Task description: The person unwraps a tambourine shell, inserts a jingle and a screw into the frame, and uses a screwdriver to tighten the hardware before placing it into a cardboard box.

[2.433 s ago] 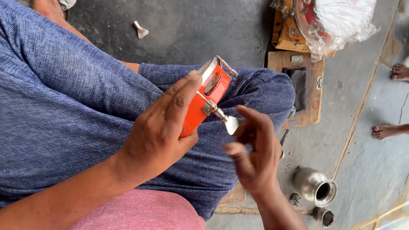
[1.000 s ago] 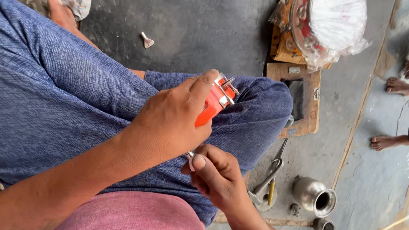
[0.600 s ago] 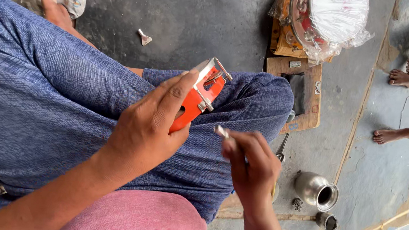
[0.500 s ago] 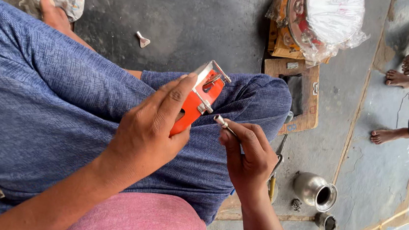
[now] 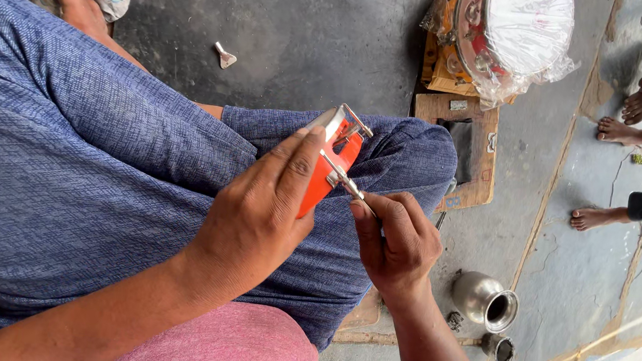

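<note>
The left hand (image 5: 255, 221) is closed round an orange block (image 5: 323, 174), bracing it against the raised knee so its metal-fitted end faces up. The right hand (image 5: 397, 241) pinches a thin metal tool (image 5: 348, 184), tip set against the block's fitting. Beyond, on the floor, stand a steel pot (image 5: 485, 299), a wooden board (image 5: 467, 151) and a plastic-wrapped bundle (image 5: 508, 34).

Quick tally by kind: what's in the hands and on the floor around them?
Orange metal-framed part, in left hand: 1
Thin metal tool, in right hand: 1
Steel pots: 1
Small dark caps: 1
Plastic-wrapped round items: 1
Wooden boards: 1
Total: 6
</note>
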